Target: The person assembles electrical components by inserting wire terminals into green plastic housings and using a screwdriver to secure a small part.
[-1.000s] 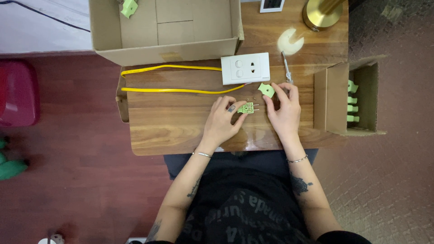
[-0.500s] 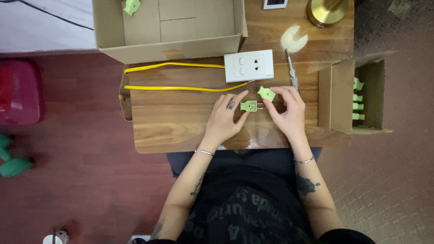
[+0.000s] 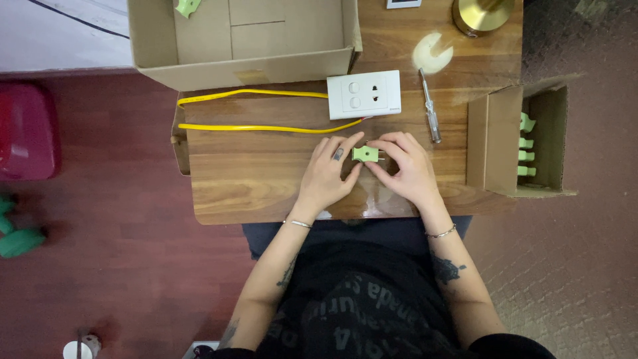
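From the head view, my left hand and right hand pinch one green plug together near the surface's middle, seemingly assembled and unplugged from the socket behind, with more plugs boxed right.

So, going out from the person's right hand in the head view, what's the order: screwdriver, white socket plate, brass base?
From the right hand:
1. Screwdriver, just above, slightly right.
2. White socket plate, above, to the left.
3. Brass base, at the table's far edge, top right.
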